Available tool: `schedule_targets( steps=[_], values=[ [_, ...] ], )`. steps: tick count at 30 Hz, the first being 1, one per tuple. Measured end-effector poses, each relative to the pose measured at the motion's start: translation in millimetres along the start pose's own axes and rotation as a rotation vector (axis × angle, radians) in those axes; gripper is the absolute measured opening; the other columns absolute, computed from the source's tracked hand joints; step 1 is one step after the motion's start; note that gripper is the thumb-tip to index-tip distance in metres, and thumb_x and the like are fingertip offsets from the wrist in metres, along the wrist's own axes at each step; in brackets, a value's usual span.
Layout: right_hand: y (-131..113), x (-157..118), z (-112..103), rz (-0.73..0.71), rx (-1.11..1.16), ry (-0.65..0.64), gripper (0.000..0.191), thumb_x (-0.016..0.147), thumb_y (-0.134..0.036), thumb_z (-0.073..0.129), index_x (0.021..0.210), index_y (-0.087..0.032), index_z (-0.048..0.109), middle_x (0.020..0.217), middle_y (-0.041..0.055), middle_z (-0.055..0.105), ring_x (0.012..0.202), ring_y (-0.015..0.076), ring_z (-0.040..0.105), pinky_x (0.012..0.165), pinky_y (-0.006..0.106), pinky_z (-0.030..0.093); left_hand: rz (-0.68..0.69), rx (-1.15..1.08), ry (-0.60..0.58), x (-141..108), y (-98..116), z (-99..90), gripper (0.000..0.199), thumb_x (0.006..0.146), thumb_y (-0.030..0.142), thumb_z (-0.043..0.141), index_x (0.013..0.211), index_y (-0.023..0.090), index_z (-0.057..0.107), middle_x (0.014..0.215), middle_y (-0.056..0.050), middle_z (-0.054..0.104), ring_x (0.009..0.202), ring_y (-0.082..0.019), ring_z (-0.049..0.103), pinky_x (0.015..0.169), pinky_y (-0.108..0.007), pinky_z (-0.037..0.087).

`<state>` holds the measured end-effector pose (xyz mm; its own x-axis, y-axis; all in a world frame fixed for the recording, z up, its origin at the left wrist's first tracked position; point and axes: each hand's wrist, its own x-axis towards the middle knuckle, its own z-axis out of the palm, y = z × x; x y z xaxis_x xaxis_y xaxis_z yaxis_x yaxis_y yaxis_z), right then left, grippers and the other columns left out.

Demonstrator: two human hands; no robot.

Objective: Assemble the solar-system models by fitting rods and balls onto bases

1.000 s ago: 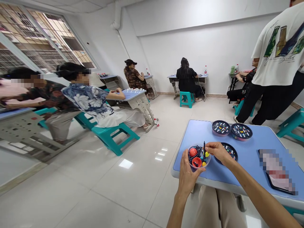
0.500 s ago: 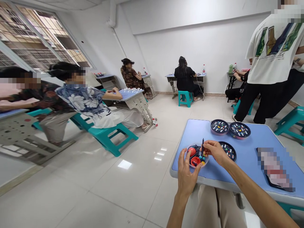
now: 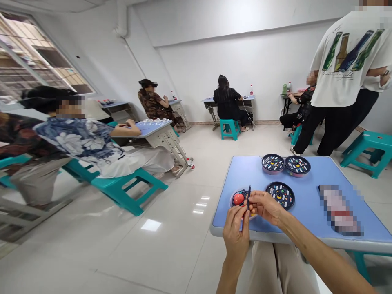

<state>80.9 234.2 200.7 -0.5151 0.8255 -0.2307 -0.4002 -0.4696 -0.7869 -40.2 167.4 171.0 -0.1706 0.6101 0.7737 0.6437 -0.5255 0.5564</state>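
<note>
My left hand (image 3: 235, 230) and my right hand (image 3: 265, 207) meet over the near edge of a blue table (image 3: 306, 222). A thin dark stick (image 3: 249, 197) stands upright, pinched in my right fingers, with my left fingertips close to its lower end. Behind them sits a small round bowl (image 3: 232, 200) holding a red ball (image 3: 238, 199) and dark cord; my hands hide most of it. Several round black lids with coloured pieces lie beyond, the nearest (image 3: 280, 195) just right of my right hand. A pixelated flat object (image 3: 338, 210) lies on the table's right.
A person in a white printed T-shirt (image 3: 344, 69) stands beyond the table's far right corner. A seated person in a floral top (image 3: 82, 136) works at a desk to the left. Teal stools and other desks stand around the tiled floor.
My left hand has moved off the bowl and up to the stick, which my hands now cover less of the bowl around. The whole view has swung to the right.
</note>
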Motion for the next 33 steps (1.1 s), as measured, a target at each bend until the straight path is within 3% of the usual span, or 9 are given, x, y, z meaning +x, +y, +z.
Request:
schedule_targets(
  steps=[3, 5, 7, 10, 13, 19, 25, 33],
  values=[
    [-4, -11, -5, -0.024, -0.108, -0.062, 0.029, 0.062, -0.034, 0.084, 0.072, -0.014, 0.065, 0.061, -0.0007, 0.065, 0.053, 0.0091, 0.057, 0.054, 0.022, 0.046, 0.0, -0.043, -0.002, 0, 8, 2.2, 0.02, 0.092, 0.014, 0.055, 0.106, 0.023, 0.065, 0.093, -0.004, 0.068, 0.09, -0.017, 0.066, 0.08, -0.034, 0.057],
    [-15, -17, -21, -0.094, -0.252, -0.037, 0.032, 0.065, -0.041, 0.082, 0.074, -0.015, 0.065, 0.059, -0.0007, 0.064, 0.053, 0.0114, 0.058, 0.052, 0.024, 0.046, -0.035, -0.066, -0.02, -3, 16, 9.5, 0.023, 0.093, 0.016, 0.054, 0.113, 0.022, 0.063, 0.093, -0.005, 0.069, 0.089, -0.017, 0.066, 0.077, -0.032, 0.058],
    [-30, -21, -47, -0.222, -0.434, 0.077, 0.034, 0.069, -0.046, 0.077, 0.076, -0.016, 0.064, 0.058, -0.001, 0.063, 0.052, 0.0127, 0.056, 0.051, 0.026, 0.046, -0.075, -0.056, -0.057, -9, 25, 21.7, 0.03, 0.093, 0.019, 0.054, 0.123, 0.02, 0.058, 0.093, -0.005, 0.069, 0.087, -0.017, 0.067, 0.074, -0.031, 0.058],
    [-51, -22, -90, -0.377, -0.767, 0.4, 0.033, 0.072, -0.051, 0.069, 0.074, -0.019, 0.061, 0.057, -0.001, 0.062, 0.049, 0.0141, 0.054, 0.048, 0.027, 0.044, -0.022, 0.015, -0.146, -22, 33, 46.0, 0.028, 0.095, 0.019, 0.052, 0.122, 0.019, 0.058, 0.101, -0.009, 0.069, 0.095, -0.019, 0.066, 0.082, -0.034, 0.057],
    [-55, -22, -115, -0.359, -0.86, 0.457, 0.027, 0.069, -0.046, 0.069, 0.072, -0.02, 0.06, 0.054, -0.0006, 0.061, 0.047, 0.0162, 0.053, 0.045, 0.029, 0.045, 0.081, 0.132, -0.237, -32, 34, 71.3, 0.024, 0.096, 0.016, 0.047, 0.115, 0.015, 0.061, 0.114, -0.014, 0.067, 0.105, -0.022, 0.064, 0.087, -0.038, 0.057],
    [-35, -20, -119, -0.383, -1.054, 0.421, 0.018, 0.075, -0.036, 0.058, 0.079, -0.019, 0.063, 0.068, 0.0037, 0.069, 0.059, 0.0201, 0.063, 0.06, 0.033, 0.05, 0.032, 0.425, -0.332, -42, 27, 103.3, 0.038, 0.093, 0.026, 0.055, 0.125, 0.007, 0.056, 0.126, -0.022, 0.06, 0.111, -0.031, 0.061, 0.088, -0.047, 0.055],
    [-36, -16, -121, -0.401, -1.148, 0.423, 0.016, 0.076, -0.033, 0.056, 0.079, -0.018, 0.063, 0.069, 0.0041, 0.069, 0.062, 0.0204, 0.061, 0.062, 0.032, 0.047, -0.086, 0.519, -0.389, -46, 27, 110.3, 0.05, 0.089, 0.031, 0.062, 0.131, 0.007, 0.053, 0.134, -0.023, 0.055, 0.118, -0.034, 0.057, 0.096, -0.05, 0.051],
    [-40, -12, -119, -0.408, -1.224, 0.357, 0.015, 0.077, -0.03, 0.055, 0.075, -0.018, 0.064, 0.072, 0.0044, 0.07, 0.067, 0.0207, 0.061, 0.065, 0.032, 0.047, -0.181, 0.591, -0.48, -30, 28, 119.6, 0.063, 0.084, 0.034, 0.068, 0.136, 0.005, 0.048, 0.136, -0.026, 0.053, 0.119, -0.035, 0.056, 0.097, -0.049, 0.05]
  ],
)
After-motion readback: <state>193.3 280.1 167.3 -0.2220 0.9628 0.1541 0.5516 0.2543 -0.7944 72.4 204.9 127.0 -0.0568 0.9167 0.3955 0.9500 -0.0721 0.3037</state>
